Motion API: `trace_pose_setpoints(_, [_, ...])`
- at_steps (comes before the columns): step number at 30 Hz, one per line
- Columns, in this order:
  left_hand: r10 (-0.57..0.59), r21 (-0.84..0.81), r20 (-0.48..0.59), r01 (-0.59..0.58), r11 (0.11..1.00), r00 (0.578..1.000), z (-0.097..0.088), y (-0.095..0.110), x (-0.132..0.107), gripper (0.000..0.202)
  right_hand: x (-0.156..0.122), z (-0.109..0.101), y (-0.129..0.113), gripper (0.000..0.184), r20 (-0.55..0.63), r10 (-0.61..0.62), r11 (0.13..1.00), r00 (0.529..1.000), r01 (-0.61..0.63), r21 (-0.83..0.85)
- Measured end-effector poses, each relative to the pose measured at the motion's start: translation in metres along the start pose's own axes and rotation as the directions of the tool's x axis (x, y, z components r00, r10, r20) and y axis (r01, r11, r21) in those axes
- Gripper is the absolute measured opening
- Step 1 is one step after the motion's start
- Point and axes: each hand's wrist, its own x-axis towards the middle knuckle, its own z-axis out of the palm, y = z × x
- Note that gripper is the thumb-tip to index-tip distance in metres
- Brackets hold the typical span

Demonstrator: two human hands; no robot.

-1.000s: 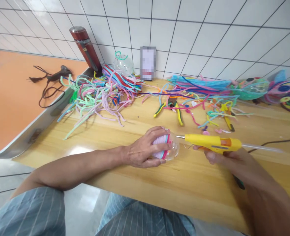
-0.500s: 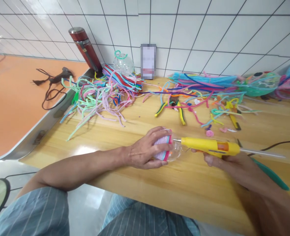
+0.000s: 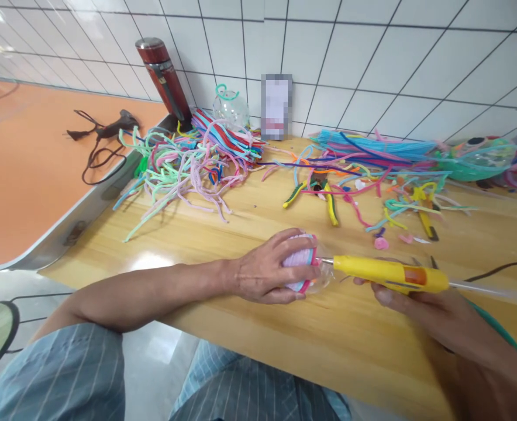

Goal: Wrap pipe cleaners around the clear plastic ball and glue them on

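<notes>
My left hand (image 3: 265, 270) is wrapped round a clear plastic ball (image 3: 304, 266) partly covered in coiled pink, lilac and blue pipe cleaner, holding it on the wooden table (image 3: 250, 222). My right hand (image 3: 420, 307) grips a yellow hot glue gun (image 3: 390, 275) lying level, with a clear glue stick poking out of its back. The gun's metal nozzle touches the bare clear side of the ball. A teal pipe cleaner runs under my right wrist.
Loose pipe cleaners (image 3: 188, 161) lie heaped at the back left, a long bundle (image 3: 372, 149) at the back right. Yellow-handled pliers (image 3: 324, 196) lie between them. A red flask (image 3: 164, 76), another clear ball (image 3: 230, 108) and a card (image 3: 276, 106) stand at the tiled wall.
The glue gun moved left until its nozzle met the ball. My left hand kept its grip on the ball. The camera shifted a little, so everything sits slightly lower and further right.
</notes>
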Motion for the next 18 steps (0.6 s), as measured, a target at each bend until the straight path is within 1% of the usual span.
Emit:
trace_pose_setpoints(3, [0.018,0.003,-0.008,-0.018,1.000,1.000,-0.001,0.000,0.001,0.047,-0.002,-0.002,0.005,0.032,-0.026,0.040,0.999,0.999,-0.040,-0.012])
trace_pose_setpoints(7, [0.018,0.001,0.004,-0.018,1.000,1.000,-0.001,0.000,0.001,0.048,-0.002,-0.002,0.007,0.032,-0.037,-0.002,1.000,0.999,0.002,-0.008])
trace_pose_setpoints(9, [0.019,-0.002,0.016,-0.019,1.000,1.000,-0.001,0.000,0.001,0.049,-0.002,-0.001,0.006,0.033,-0.044,-0.011,1.000,0.999,0.011,-0.009])
trace_pose_setpoints(12, [0.028,-0.002,0.006,-0.028,1.000,1.000,0.000,0.000,0.001,0.049,-0.002,0.000,0.004,0.037,-0.084,0.019,1.000,0.996,-0.020,-0.004])
trace_pose_setpoints(18, [0.034,0.008,-0.028,-0.033,0.999,0.999,0.001,0.000,0.003,0.044,-0.002,0.001,-0.005,0.039,-0.074,0.020,0.999,0.997,-0.023,-0.042])
